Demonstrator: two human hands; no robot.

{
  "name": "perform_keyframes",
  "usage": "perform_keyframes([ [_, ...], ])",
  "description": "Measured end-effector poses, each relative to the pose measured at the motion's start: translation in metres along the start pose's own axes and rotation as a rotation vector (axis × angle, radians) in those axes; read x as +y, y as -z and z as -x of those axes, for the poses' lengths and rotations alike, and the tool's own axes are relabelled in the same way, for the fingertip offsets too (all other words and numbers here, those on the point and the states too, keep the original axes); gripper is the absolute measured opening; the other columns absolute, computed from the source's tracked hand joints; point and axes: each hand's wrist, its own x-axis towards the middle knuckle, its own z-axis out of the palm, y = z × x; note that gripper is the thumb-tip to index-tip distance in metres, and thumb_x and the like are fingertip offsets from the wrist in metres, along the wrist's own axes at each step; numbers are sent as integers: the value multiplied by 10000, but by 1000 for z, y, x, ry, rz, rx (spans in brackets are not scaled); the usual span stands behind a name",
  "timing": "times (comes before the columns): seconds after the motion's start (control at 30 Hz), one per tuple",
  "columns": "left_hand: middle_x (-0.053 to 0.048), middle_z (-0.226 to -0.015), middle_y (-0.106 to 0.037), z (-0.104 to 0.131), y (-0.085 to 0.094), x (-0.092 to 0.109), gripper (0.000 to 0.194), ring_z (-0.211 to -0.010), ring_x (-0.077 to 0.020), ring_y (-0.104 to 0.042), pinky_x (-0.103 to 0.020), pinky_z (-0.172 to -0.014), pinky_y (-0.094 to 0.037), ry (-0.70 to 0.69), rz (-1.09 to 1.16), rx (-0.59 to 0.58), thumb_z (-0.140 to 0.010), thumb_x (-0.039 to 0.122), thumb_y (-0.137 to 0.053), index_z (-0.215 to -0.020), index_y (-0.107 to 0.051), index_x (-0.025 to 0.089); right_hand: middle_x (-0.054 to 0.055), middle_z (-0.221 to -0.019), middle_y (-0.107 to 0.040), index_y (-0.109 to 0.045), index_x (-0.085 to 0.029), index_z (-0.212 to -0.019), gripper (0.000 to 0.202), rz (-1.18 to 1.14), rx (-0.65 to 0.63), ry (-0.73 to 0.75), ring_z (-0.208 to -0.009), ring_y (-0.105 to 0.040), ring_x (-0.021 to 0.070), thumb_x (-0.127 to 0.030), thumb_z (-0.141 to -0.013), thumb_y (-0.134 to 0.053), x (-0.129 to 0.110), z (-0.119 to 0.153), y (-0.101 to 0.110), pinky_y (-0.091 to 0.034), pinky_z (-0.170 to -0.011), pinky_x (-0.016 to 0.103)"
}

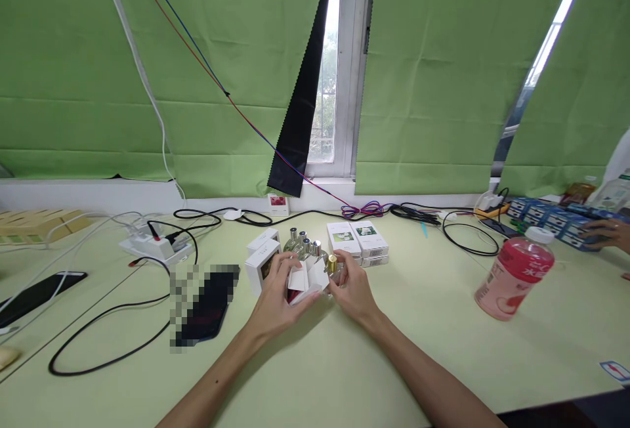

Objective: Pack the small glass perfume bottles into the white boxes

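My left hand [280,293] is wrapped round a small white box [308,277] whose flaps stand open toward the right. Beside it, my right hand [352,283] has its fingers closed on a small glass bottle with a gold cap [332,262]. Several clear bottles with silver caps [306,244] stand just behind the hands. Closed white boxes [254,269] stand left of my left hand. More white boxes with flower pictures [370,236] lie stacked behind my right hand. Part of the held bottle is hidden by my fingers.
A dark phone [211,306] lies left, near a power strip [157,247] and looping black cables. A pink drink bottle [514,277] stands right. At the far right another person's hand [608,232] touches blue boxes [561,226]. Green curtains [423,86] hang behind the table [418,342].
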Motion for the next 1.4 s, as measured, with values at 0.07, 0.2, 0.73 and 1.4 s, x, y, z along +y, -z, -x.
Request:
perform_keyframes([
  [0.07, -107, -1304, -470, 0, 0, 0, 421, -1263, -306, -531, -427, -948, -503, 6, 3, -13, -824, 411, -718, -1103, -448, 249, 51, -954, -702, -554, -194, -1214, 481, 15, 3, -11, -529, -502, 140, -242, -747, -660, -2, 0, 1, -484, -579, 316],
  [0.2, -104, -1326, -474, 1, -1, -1, 445, -1232, -305, -559, -412, -914, -525, 21, 20, -34, -803, 425, -739, -1105, -463, 249, 51, -952, -695, -555, -195, -1194, 480, 15, 12, -14, -555, -514, 150, -232, -725, -652, -4, -1, 3, -463, -576, 304],
  [0.73, -119, -1256, -522, 2, 2, 6, 506, -1104, -298, -589, -390, -839, -520, -28, -37, -241, -818, 454, -689, -1193, -426, 237, 31, -874, -626, -553, -192, -1073, 382, 87, 2, -19, -719, -560, 188, -192, -692, -564, -3, -2, 4, -439, -617, 275],
  [1.4, -74, -1173, -559, 2, 8, 13, 464, -925, -226, -588, -309, -802, -463, 89, -57, -488, -801, 330, -626, -1219, -457, 221, 57, -1043, -598, -552, -220, -1159, 413, 314, -6, -91, -690, -596, 171, -354, -773, -620, -5, -1, 9, -492, -639, 299],
])
